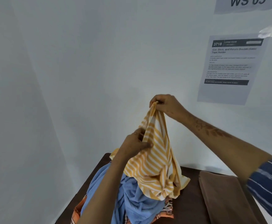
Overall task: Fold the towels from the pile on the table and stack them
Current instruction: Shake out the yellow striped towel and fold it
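Note:
A yellow and white striped towel (pixel 158 165) hangs in the air above the pile. My right hand (pixel 166 105) pinches its top corner, held high near the wall. Lower down, my left hand (pixel 135 144) grips the towel's left edge between thumb and fingers. The towel's bottom end drapes onto the pile. Under it lies a crumpled blue towel (pixel 132 201), and beneath that an orange checked towel (pixel 77 212) with a fringe. A folded brown towel (pixel 224 198) lies flat on the right of the dark wooden table (pixel 188 207).
White walls close in behind and to the left of the table. Two printed sheets (pixel 229 68) are stuck to the wall on the right. The table's left edge runs diagonally beside the pile.

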{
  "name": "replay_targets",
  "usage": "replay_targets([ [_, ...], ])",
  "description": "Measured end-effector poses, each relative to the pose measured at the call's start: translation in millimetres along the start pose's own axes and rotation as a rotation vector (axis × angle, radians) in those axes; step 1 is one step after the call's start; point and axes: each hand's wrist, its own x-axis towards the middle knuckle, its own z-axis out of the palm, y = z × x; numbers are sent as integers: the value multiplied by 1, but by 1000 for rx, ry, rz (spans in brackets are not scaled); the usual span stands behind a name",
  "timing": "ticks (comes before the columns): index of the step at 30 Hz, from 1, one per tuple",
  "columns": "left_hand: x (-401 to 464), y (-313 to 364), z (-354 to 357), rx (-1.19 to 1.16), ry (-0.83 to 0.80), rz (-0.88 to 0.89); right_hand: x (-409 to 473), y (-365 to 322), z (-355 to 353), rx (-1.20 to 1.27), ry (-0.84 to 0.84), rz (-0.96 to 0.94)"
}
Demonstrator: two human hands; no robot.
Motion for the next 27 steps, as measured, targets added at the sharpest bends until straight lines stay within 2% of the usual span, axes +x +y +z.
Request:
replay_targets([
  [2, -5, 2, 7, 228, -53, -43, 12, 1, -8, -17, 38, -25],
  [6, -27, 14, 35, 850, -84, 116, 37, 6, -29, -56, 216, -46],
  [8, -34, 15, 50, 920, -148, 249, 46, 8, -39, -78, 270, -37],
  [10, -32, 7, 55, 698, -239, 327, 53, 12, -46, -70, 301, 2],
  [12, -28, -2, 54, 384, -325, 250, 56, 14, -51, -13, 329, 40],
  [17, -23, -3, 59, 192, -471, 259, 62, 20, -52, 29, 357, 62],
  [19, -20, 12, 59, -129, -426, 169, 63, 21, -52, 58, 372, 75],
  [21, -13, 27, 57, -565, -264, -61, 65, 19, -54, 105, 389, 84],
  [22, -9, 31, 58, -685, -180, -160, 66, 18, -55, 124, 393, 86],
  [23, -6, 33, 59, -708, -126, -212, 66, 17, -56, 139, 395, 84],
  [27, 2, 36, 67, -345, -76, -179, 68, 10, -56, 172, 388, 72],
])
